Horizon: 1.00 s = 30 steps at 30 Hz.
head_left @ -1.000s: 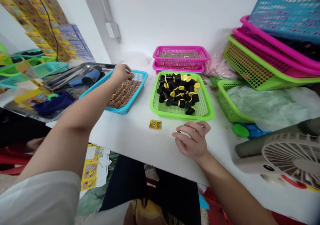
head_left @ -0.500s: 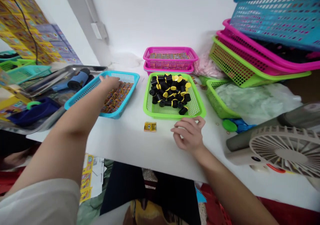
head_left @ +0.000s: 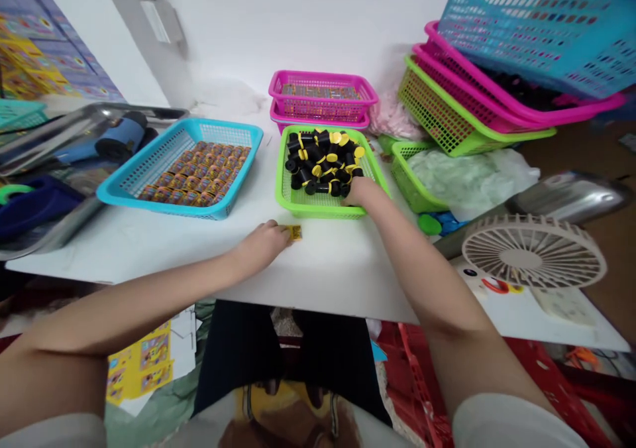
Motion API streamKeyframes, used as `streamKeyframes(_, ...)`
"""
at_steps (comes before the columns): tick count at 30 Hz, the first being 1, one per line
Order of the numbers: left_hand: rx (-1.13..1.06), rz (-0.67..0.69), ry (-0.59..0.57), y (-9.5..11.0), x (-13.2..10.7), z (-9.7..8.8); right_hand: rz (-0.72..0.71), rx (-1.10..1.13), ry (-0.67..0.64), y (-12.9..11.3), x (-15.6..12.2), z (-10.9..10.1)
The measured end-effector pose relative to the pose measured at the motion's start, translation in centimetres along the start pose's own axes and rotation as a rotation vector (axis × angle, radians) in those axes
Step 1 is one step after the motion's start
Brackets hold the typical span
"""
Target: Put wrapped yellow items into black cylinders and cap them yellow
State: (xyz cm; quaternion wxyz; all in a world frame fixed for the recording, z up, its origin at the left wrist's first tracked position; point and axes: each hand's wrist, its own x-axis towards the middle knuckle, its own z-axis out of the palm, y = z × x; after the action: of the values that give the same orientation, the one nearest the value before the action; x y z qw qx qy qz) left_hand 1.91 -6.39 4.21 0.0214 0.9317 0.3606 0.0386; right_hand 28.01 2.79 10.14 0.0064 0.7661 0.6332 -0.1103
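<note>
My left hand [head_left: 262, 242] rests on the white table [head_left: 149, 252] with its fingers closed on a small yellow packet [head_left: 295, 232]. My right hand [head_left: 362, 191] reaches into the green basket [head_left: 318, 204], at the near edge of a pile of black spools with yellow caps [head_left: 322, 160]; its fingers are hidden among them. To the left, a blue basket [head_left: 149, 169] holds rows of small printed packets [head_left: 196, 175].
Two stacked pink baskets [head_left: 322, 93] stand behind the green one. Tilted green, pink and blue baskets [head_left: 477, 83] pile at the right, above a green basket with plastic bags [head_left: 462, 176]. A white fan [head_left: 534, 259] lies at the right. Metal trays [head_left: 74, 130] sit left.
My left hand has left the blue basket and come down to the yellow packet on the table. My right hand has moved from the table into the green basket. The view shifted right.
</note>
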Motion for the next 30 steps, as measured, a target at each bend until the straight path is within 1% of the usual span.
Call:
streamKeyframes(2,0.095,-0.001,-0.024,0.0,-0.1,0.3,0.024,-0.011,0.003,0.0,0.0,-0.1)
streamKeyframes(3,0.144,0.012,-0.041,0.1,-0.2,0.3,0.022,-0.006,0.025,0.1,-0.2,-0.1)
streamKeyframes(4,0.182,0.027,-0.055,0.2,-0.3,0.2,0.004,0.018,0.073,0.4,-0.5,-0.2)
streamKeyframes(5,0.212,0.036,-0.065,0.4,-0.5,0.1,-0.034,0.064,0.149,0.8,-0.9,-0.2)
streamKeyframes(7,0.238,0.042,-0.070,1.0,-0.7,-0.1,-0.167,0.225,0.359,1.5,-1.9,0.0)
streamKeyframes(9,0.211,0.048,-0.066,1.3,-0.8,-0.4,-0.340,0.437,0.549,2.0,-2.9,0.8)
streamKeyframes(12,0.104,0.003,-0.045,1.2,-0.8,-0.9,-0.542,0.685,0.705,2.5,-4.5,3.1)
streamKeyframes(14,-0.005,-0.080,0.020,0.9,-0.9,-1.3,-0.622,0.769,0.801,2.9,-5.3,4.9)
streamKeyframes(16,-0.157,-0.158,0.130,0.7,-1.1,-1.8,-0.665,0.807,0.891,3.4,-5.9,6.4)
streamKeyframes(18,-0.375,-0.195,0.228,0.9,-1.2,-2.6,-0.678,0.824,0.953,3.9,-6.1,7.5)
streamKeyframes(20,-0.653,-0.211,0.288,1.5,-0.8,-3.4,-0.676,0.827,0.989,4.2,-6.2,8.0)
streamKeyframes(22,-0.936,-0.198,0.281,2.4,0.1,-4.0,-0.681,0.831,0.994,4.3,-6.1,8.1)
streamKeyframes(24,-1.135,-0.150,0.204,3.2,1.7,-4.5,-0.704,0.843,0.994,4.2,-6.2,7.9)
streamKeyframes(26,-1.240,-0.116,0.120,3.8,3.3,-4.5,-0.723,0.853,1.001,4.0,-6.4,7.8)
streamKeyframes(28,-1.293,-0.135,0.091,4.3,4.6,-4.0,-0.698,0.852,1.005,3.9,-6.9,7.7)
streamKeyframes(30,-1.352,-0.187,0.083,4.7,5.3,-3.1,-0.643,0.860,0.980,3.7,-7.5,7.7)
